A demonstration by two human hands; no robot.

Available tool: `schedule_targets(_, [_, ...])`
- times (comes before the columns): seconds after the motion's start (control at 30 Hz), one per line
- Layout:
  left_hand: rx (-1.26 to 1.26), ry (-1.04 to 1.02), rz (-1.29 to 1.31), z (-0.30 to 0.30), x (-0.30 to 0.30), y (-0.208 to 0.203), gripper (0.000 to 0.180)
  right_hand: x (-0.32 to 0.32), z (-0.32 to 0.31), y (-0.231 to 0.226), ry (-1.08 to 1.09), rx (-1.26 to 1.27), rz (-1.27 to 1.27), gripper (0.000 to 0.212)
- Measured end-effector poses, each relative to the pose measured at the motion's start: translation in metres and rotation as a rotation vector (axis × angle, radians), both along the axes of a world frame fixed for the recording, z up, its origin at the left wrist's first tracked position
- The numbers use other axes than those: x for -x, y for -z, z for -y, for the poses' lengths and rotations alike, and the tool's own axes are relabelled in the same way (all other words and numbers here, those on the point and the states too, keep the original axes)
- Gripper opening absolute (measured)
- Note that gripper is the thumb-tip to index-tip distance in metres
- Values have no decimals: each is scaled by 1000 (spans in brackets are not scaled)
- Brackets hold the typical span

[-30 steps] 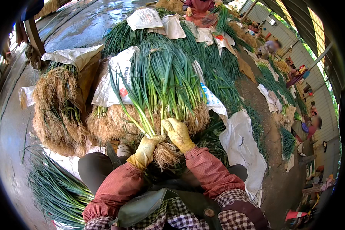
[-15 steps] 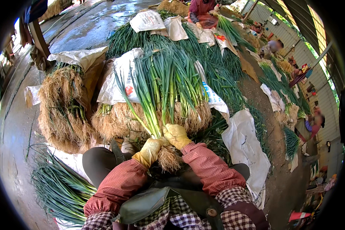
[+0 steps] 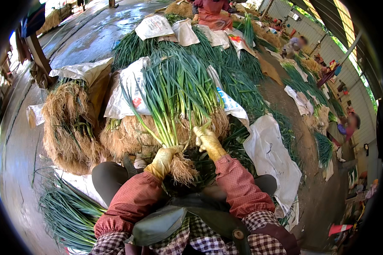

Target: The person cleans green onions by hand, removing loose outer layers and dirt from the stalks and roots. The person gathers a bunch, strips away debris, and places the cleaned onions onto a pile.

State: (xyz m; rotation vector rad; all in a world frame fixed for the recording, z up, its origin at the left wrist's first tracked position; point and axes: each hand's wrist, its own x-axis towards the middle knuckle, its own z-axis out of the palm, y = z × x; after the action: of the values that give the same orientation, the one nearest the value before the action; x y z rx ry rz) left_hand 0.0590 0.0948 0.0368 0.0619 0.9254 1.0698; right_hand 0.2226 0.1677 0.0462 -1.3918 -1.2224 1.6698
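Observation:
My left hand (image 3: 164, 162), in a yellow glove, is closed round the base of a bunch of green onions (image 3: 169, 128) held in front of me. Its pale roots (image 3: 184, 168) hang below the fist and its leaves point away from me. To the right, my gloved right hand (image 3: 208, 142) is apart from the bunch's base, fingers bent. A thin yellowish-green leaf (image 3: 206, 124) shows at its fingertips, seemingly pinched there. Just beyond both hands lies a row of green onions with bushy roots (image 3: 132, 134) facing me.
Rooty green onions (image 3: 70, 123) are stacked at left under a sack. More green onions (image 3: 70, 212) lie by my left knee. A white sack (image 3: 272, 148) lies at right. Beyond the pile is a person in a red apron (image 3: 215, 16); others sit along the right wall.
My right hand has left the base of the bunch and moved a little right and away from me. The left hand keeps its hold. The view has shifted slightly.

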Motion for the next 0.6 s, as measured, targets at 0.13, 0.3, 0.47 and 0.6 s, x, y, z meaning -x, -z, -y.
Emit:
schedule_targets(0.13, [-141, 161, -186, 3, 10, 17, 16, 24, 12, 23, -94, 146, -206, 22])
schedule_targets(0.3, [-197, -62, -117, 1, 25, 3, 18, -95, -39, 16, 680, -342, -636, 22])
schedule_targets(0.47, [-104, -118, -25, -3, 18, 16, 11, -132, 10, 55, 688, 364, -276, 49])
schedule_targets(0.6, [-96, -2, 21, -3, 7, 20, 10, -18, 31, 54, -164, -129, 209, 37])
